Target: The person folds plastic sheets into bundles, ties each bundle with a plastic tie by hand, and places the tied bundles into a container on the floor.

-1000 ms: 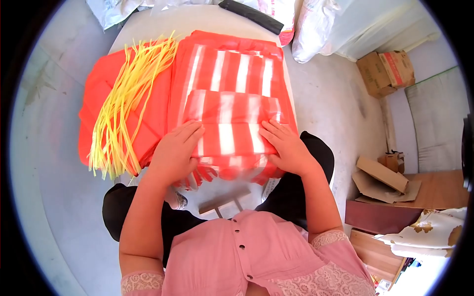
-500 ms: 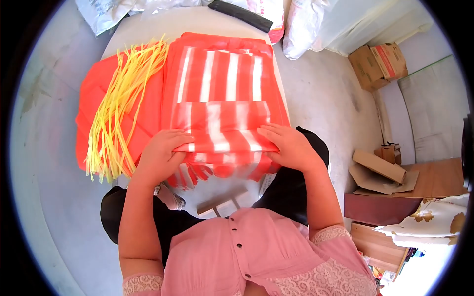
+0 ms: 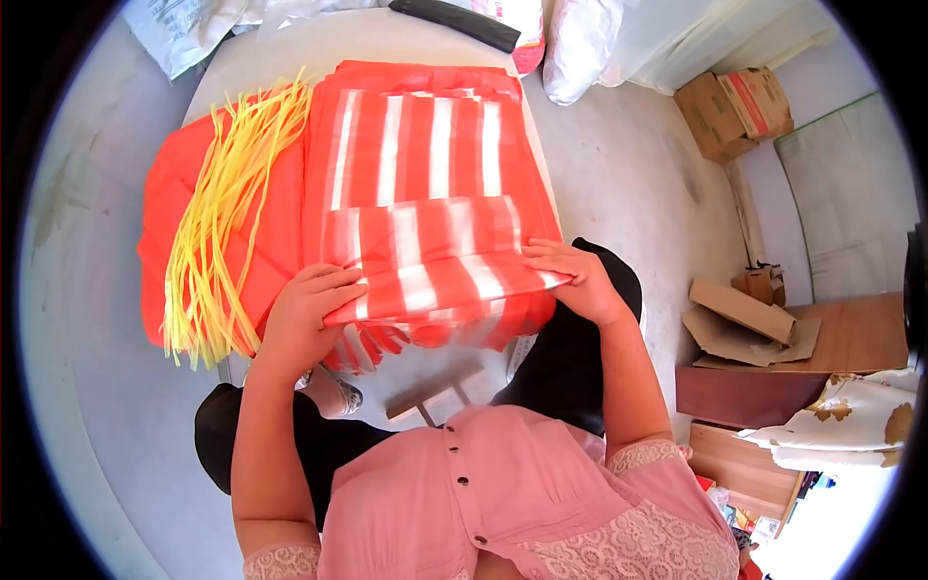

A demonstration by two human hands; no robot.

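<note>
A stack of red-and-white striped plastic sheets [image 3: 416, 145] lies on the table, its near part folded over into a flap. At the flap's left near corner, my left hand [image 3: 314, 304] grips the edge, fingers on top and thumb underneath or beside it. My right hand [image 3: 578, 278] pinches the right end of the same edge. Fringed strips hang below the near edge. Left of the stack is a plain red sheet pile [image 3: 184, 193], with a bundle of yellow strips [image 3: 227, 213] lying across it.
A black roll [image 3: 454, 24] and white bags [image 3: 582, 43] are at the table's [image 3: 319, 41] far end. Cardboard boxes [image 3: 732, 111] stand on the floor at the right. An opened carton [image 3: 749, 324] rests on a brown cabinet [image 3: 841, 333] at the near right.
The folded striped flap has come nearer to me and its near edge is pulled taut. My right hand has moved outward to the flap's right end. The view has shifted slightly.
</note>
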